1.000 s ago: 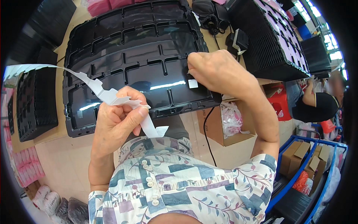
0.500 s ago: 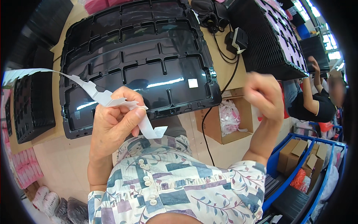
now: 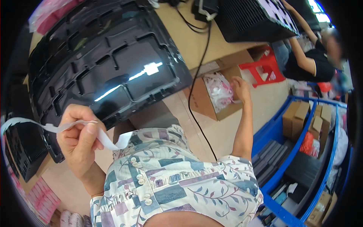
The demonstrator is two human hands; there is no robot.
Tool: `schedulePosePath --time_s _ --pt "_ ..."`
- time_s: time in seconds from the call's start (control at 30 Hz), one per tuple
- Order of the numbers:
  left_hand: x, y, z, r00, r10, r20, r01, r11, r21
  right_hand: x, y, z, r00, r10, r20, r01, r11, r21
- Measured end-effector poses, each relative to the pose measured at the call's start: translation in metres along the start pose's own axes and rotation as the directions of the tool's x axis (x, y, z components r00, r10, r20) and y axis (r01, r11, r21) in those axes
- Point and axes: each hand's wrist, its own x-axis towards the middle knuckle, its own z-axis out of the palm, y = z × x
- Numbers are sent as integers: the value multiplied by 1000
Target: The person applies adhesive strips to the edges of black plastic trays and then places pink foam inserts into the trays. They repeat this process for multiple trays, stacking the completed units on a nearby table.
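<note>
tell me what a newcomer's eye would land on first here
Probably the big, glossy black tray at upper left, with a white label towards its right side. Next, the white strip pinched in the left hand, trailing to the picture's left edge. Then the right hand at the open box of tangled scraps, right of centre.

Tray [image 3: 109, 68] is looking like glossy plastic, throwing glare; strip [image 3: 106, 141] is showing as matt paper; carton [image 3: 204, 102] is showing matt cardboard; bench [image 3: 189, 41] is looking smooth, matt.
</note>
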Motion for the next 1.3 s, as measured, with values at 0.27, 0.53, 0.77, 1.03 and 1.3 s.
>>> schedulePosePath --time_s 0.27,0.53,0.77,1.03,1.3 --pt "5 3 1 998 -59 33 60 998 -30 11 -105 -18 993 -113 -39 92 930 -357" --pt "2 2 -7 991 -103 87 114 984 -134 -17 -351 -42 553 -817 -164 833 550 64" --pt "2 9 -1 985 -140 97 153 977 -148 -21 -361 -27 566 -823 -55 816 568 -103" --pt "3 7 -4 988 -103 117 114 990 -85 -27 -363 -23 628 -777 -40 771 628 -104" --pt "4 6 -5 988 -101 119 112 990 -87 -21 -369 -22 573 -820 2 809 565 -164"
